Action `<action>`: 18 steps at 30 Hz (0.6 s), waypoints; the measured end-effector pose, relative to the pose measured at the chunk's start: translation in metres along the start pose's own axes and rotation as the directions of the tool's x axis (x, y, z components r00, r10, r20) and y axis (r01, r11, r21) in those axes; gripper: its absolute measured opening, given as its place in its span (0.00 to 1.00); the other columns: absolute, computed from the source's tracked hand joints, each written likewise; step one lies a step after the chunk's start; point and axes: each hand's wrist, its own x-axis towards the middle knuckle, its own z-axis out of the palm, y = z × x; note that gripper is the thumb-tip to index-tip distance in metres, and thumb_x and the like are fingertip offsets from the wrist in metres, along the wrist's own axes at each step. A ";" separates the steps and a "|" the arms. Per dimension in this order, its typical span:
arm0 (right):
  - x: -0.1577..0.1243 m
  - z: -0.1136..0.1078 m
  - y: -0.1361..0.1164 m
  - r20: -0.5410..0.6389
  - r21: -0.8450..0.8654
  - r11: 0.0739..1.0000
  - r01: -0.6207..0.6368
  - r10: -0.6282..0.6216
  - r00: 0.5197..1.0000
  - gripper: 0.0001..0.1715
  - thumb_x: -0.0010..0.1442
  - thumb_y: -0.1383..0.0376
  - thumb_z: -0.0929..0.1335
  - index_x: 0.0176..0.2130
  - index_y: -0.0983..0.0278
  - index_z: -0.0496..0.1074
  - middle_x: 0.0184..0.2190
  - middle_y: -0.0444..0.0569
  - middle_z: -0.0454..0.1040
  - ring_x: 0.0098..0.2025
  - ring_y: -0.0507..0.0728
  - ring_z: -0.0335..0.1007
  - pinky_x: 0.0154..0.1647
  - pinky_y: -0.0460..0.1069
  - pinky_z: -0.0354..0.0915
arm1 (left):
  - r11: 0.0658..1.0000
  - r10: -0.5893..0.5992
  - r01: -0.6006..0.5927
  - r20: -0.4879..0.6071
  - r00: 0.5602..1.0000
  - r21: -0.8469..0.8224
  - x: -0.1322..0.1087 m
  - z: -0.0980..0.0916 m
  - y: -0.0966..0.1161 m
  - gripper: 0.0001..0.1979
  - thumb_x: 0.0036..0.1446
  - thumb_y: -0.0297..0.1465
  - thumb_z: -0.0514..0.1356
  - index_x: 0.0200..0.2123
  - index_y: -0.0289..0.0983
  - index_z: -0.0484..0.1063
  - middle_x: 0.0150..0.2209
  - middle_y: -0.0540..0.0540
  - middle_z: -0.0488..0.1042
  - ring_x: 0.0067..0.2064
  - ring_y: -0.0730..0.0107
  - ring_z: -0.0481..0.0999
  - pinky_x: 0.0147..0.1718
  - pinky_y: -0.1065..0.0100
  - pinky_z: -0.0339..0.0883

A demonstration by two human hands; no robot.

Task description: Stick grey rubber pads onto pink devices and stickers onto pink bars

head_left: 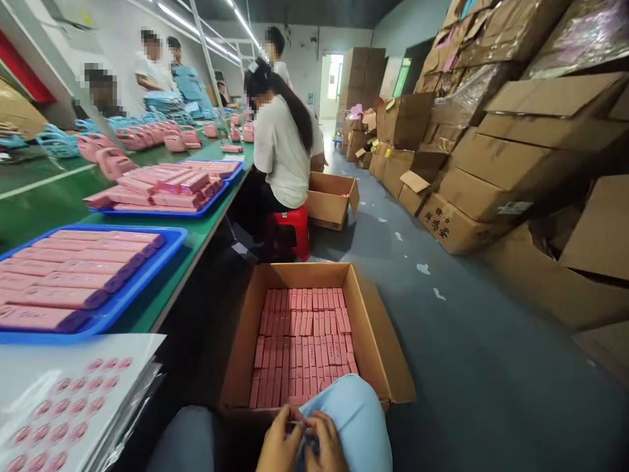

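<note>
My left hand [279, 442] and my right hand [326, 444] are close together over my lap at the bottom of the view, fingers curled inward and nearly meeting. Whatever lies between the fingertips is too small and blurred to name. Just beyond them stands an open cardboard box [377, 341], its inside filled with rows of narrow pink boxes [307, 341]. On the left, a sheet of round pink stickers [61, 410] lies on a stack with clear plastic edges. Behind the sheet, a blue tray [174, 246] carries long pink boxes [73, 270] side by side.
A second blue tray [209, 206] of piled pink boxes sits farther along the green table [170, 288]. A person [287, 141] sits on a red stool [297, 229] beside another open carton [327, 206]. Stacked cartons [501, 157] line the right side; several people work beyond.
</note>
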 end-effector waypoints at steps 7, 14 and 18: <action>0.100 0.015 0.064 0.070 0.101 0.955 -0.278 0.272 0.960 0.20 0.56 0.78 0.66 0.47 0.63 0.68 0.44 0.50 0.76 0.43 0.56 0.77 0.40 0.48 0.75 | 0.990 -0.130 0.138 -0.148 0.980 0.041 0.119 -0.007 -0.007 0.19 0.46 0.41 0.53 0.38 0.34 0.66 0.45 0.32 0.74 0.49 0.52 0.73 0.53 0.55 0.63; 0.224 -0.003 0.209 0.038 -0.180 0.759 -0.626 0.641 0.766 0.16 0.64 0.64 0.67 0.52 0.65 0.67 0.49 0.51 0.72 0.45 0.59 0.73 0.44 0.57 0.72 | 0.883 -0.344 0.419 -0.313 0.885 0.214 0.230 -0.003 -0.065 0.17 0.58 0.25 0.58 0.51 0.31 0.64 0.53 0.37 0.69 0.55 0.57 0.69 0.53 0.53 0.63; 0.256 0.017 0.268 0.041 -0.385 0.628 -0.676 0.743 0.667 0.18 0.64 0.63 0.68 0.53 0.65 0.67 0.50 0.52 0.71 0.46 0.59 0.72 0.45 0.58 0.71 | 0.747 -0.382 0.549 -0.433 0.816 0.375 0.275 -0.005 -0.102 0.24 0.57 0.29 0.60 0.57 0.33 0.62 0.60 0.35 0.61 0.60 0.48 0.61 0.55 0.46 0.60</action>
